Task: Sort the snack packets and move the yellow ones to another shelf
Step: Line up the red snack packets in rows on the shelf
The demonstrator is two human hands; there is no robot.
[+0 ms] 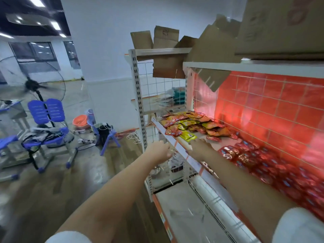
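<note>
A mixed heap of red, orange and yellow snack packets (194, 123) lies at the far end of the middle shelf (177, 144). One yellow packet (188, 136) sits at the front of the heap, near the shelf rail. My right hand (198, 146) reaches along the shelf and its fingertips meet that packet's near edge; motion blur hides the grip. My left hand (162, 150) hovers just outside the rail, fingers loosely curled, with nothing in it. Rows of red packets (263, 160) fill the shelf nearer to me.
Cardboard boxes (280, 25) sit on the top shelf above a red tiled back panel (263, 106). A lower shelf (184, 199) holds a white roll (210, 195). Blue chairs (47, 123), a standing fan (33, 85) and an orange basin (80, 121) stand on the floor at left.
</note>
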